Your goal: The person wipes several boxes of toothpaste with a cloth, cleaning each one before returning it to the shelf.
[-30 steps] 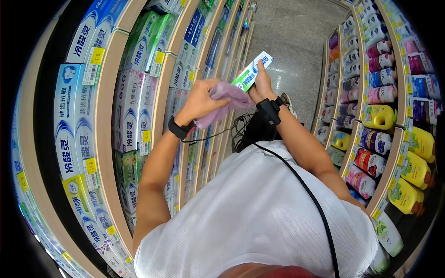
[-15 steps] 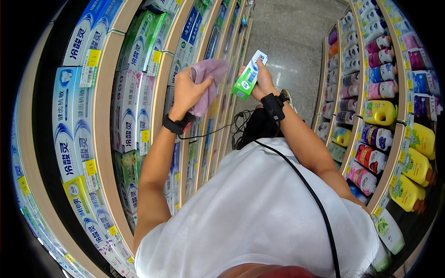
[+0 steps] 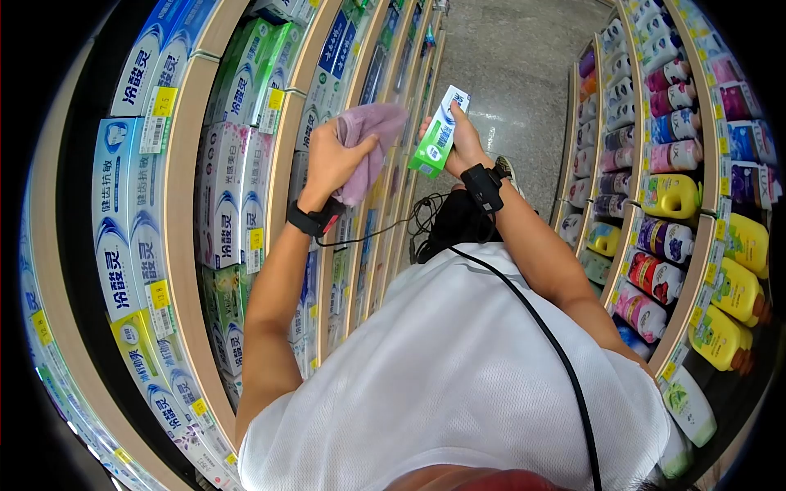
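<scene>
My left hand (image 3: 334, 161) is closed around a mauve cloth (image 3: 378, 147), which bunches up and hangs past the fingers. To its right, my right hand (image 3: 465, 139) grips a white and green toothpaste box (image 3: 435, 141). The box is tilted, its printed face toward me and its green end lower left. A short gap separates the cloth from the box. Black bands sit on both wrists, a wristband (image 3: 315, 219) on the left and a bulkier device (image 3: 483, 186) on the right.
Shelves of toothpaste boxes (image 3: 121, 213) line my left side, with yellow price tags on their edges. Bottles (image 3: 670, 199) fill the shelves on my right. Grey floor (image 3: 524, 49) lies between them. A black cable (image 3: 540, 311) runs over my white shirt, with coiled wire below my hands.
The toothpaste box has turned slightly in my right hand and shows more of its green side. My left hand and the cloth stay almost where they were.
</scene>
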Available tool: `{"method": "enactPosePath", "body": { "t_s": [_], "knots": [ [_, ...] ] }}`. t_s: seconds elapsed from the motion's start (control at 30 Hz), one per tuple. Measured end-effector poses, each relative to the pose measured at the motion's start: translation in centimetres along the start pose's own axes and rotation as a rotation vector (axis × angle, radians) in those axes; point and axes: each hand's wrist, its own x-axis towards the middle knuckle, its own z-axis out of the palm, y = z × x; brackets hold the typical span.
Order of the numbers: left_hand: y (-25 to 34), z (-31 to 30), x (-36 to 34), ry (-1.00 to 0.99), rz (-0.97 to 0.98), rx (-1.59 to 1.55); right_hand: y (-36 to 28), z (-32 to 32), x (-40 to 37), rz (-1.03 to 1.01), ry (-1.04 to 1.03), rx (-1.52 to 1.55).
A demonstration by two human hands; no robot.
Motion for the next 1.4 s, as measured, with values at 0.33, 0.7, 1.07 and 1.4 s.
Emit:
{"method": "enactPosePath", "body": {
  "t_s": [0.33, 0.7, 1.07, 1.4],
  "knots": [
    [-0.7, 0.2, -0.1, -0.01, -0.006, -0.024, -0.4, 0.1, -0.4, 0.006, -0.09, -0.028],
    [-0.2, 0.1, -0.1, -0.029, -0.034, -0.044, -1.3, 1.4, -1.9, -0.023, -0.235, -0.113],
    [1.1, -0.3, -0.1, -0.035, -0.056, -0.076, -1.6, 0.7, -1.8, 0.063, -0.433, -0.205],
    [0.6, -0.3, 0.0, -0.006, -0.08, -0.129, -1.3, 1.4, -1.8, 0.024, -0.359, -0.226]
  ]
}}
